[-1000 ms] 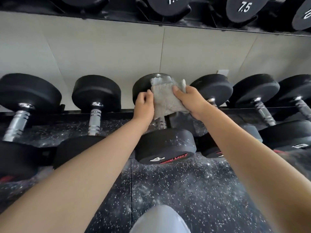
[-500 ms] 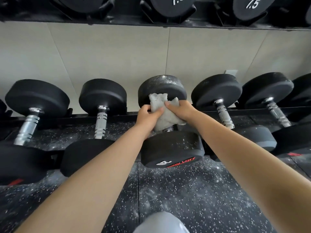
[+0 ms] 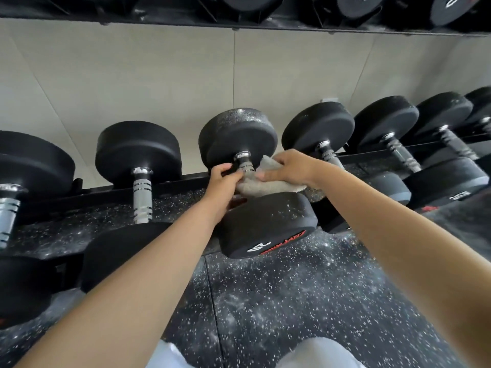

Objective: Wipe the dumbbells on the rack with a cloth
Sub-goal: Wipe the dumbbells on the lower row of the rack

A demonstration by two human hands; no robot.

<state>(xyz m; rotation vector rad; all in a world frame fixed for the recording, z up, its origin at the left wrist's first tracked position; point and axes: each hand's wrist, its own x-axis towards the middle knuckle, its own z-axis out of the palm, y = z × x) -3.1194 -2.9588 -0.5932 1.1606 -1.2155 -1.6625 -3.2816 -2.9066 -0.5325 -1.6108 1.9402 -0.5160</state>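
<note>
The left hand [image 3: 224, 181], curled round it, and the cloth [image 3: 265, 185] are covering most of the handle [image 3: 243, 161] of the middle dumbbell [image 3: 239, 134], leaving only its chrome far end showing. The right hand [image 3: 289, 168] is hiding the part of the cloth it is gripping. The red lettering [image 3: 283, 241] on the near head is blurring past reading. The top edge is cutting off the upper-shelf dumbbells [image 3: 356, 5] and their white numbers. The leftmost dumbbell [image 3: 26, 166] is running off the left edge, the far-right dumbbell [image 3: 479, 102] is being cropped at right, and the pale knees [image 3: 318, 353] are being cropped at the bottom.
</note>
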